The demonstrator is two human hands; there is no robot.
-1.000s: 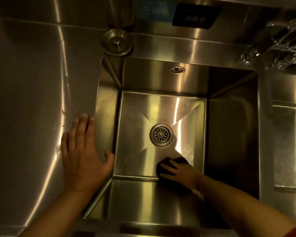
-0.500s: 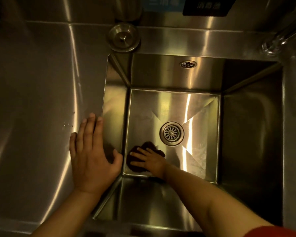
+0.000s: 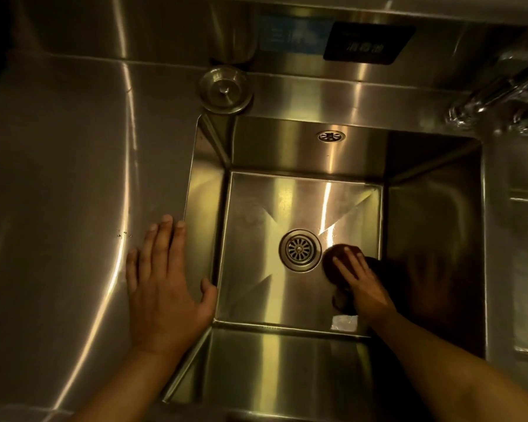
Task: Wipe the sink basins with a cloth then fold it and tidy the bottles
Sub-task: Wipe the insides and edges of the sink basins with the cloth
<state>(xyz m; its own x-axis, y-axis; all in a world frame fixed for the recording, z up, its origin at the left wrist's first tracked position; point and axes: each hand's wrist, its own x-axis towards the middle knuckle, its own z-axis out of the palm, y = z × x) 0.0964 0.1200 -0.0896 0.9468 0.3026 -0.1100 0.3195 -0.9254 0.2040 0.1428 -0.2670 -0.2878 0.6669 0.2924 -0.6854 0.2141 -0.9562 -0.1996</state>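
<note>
I see the right hand (image 3: 365, 289) pressing the dark cloth (image 3: 337, 263) flat-fingered onto the basin (image 3: 256, 303) floor just right of the drain (image 3: 300, 250), while the left hand (image 3: 165, 287) rests spread and flat on the counter (image 3: 58, 208) left of the drain.

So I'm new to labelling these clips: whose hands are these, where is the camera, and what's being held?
No machine here: a person's two bare hands, filmed by a camera worn on the head, looking down. The left hand lies flat on the stainless steel counter beside the square steel sink basin. The right hand presses a dark brown cloth on the basin floor, right of the round metal drain. A round metal drain plug sits behind the basin.
</note>
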